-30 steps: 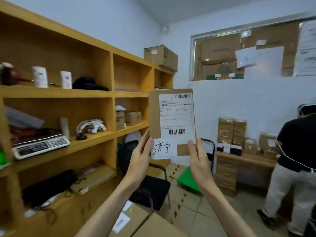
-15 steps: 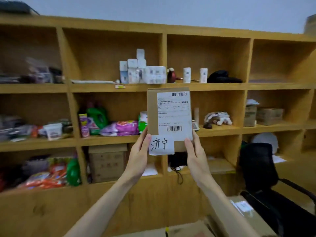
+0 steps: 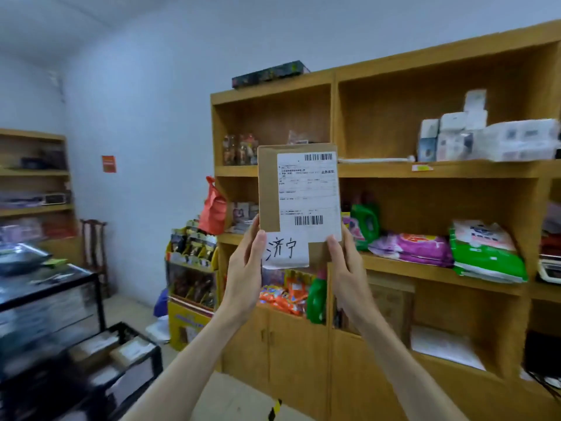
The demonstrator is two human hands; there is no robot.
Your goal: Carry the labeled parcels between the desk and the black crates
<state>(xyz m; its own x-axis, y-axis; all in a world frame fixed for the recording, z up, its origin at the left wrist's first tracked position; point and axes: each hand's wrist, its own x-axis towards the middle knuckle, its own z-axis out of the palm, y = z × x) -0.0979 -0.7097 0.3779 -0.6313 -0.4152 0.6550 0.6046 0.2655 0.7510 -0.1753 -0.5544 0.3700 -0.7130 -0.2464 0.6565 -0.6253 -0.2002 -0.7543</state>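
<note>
I hold a flat brown cardboard parcel (image 3: 299, 196) upright at chest height, its white shipping label with barcodes facing me and a handwritten paper slip hanging at its lower edge. My left hand (image 3: 244, 273) grips its lower left corner, thumb on the front. My right hand (image 3: 347, 276) grips the lower right corner the same way. Black crates (image 3: 100, 354) stand stacked at the lower left, the lowest one holding brown parcels (image 3: 130, 352).
A tall wooden shelf unit (image 3: 425, 171) full of detergent bags, bottles and boxes fills the right side. A yellow snack display stand (image 3: 189, 287) stands by its left end. Another wooden shelf (image 3: 33, 174) lines the far left wall. Bare floor (image 3: 230, 399) lies below my arms.
My view has swung to the left along the shelves, bringing the black crates and the left wall into sight. The parcel stays in both hands in the same grip.
</note>
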